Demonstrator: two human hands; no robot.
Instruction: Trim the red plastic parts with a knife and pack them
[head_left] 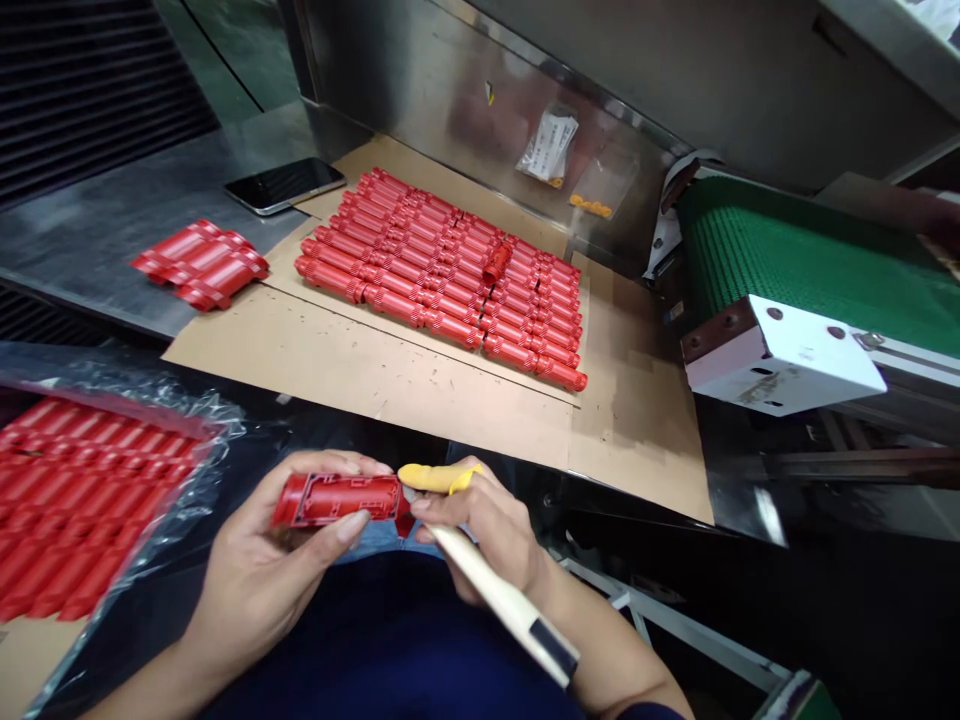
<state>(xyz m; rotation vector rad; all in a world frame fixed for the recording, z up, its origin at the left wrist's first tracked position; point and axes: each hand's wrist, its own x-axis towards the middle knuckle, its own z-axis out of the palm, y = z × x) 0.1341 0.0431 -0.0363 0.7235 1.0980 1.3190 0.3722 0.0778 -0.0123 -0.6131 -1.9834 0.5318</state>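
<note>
My left hand (277, 560) is closed round a red plastic housing (349, 497), its open, hollow side turned up and the thumb on the near edge. My right hand (487, 530) grips a knife (487, 580) with a pale, flat handle and a dark band at its end. A yellow finger cot (431, 478) covers the right index finger, which rests at the right end of the housing. The knife's tip meets that same end, mostly hidden by the fingers. Both hands are in front of my body, below the table's edge.
Rows of red housings (442, 270) lie on cardboard (420, 385), one loose on top. More red parts (202, 262) and a phone (285, 186) lie left. A plastic-lined box of red parts (90, 500) stands lower left. A green conveyor (817, 260) with a white bracket (787, 355) is at right.
</note>
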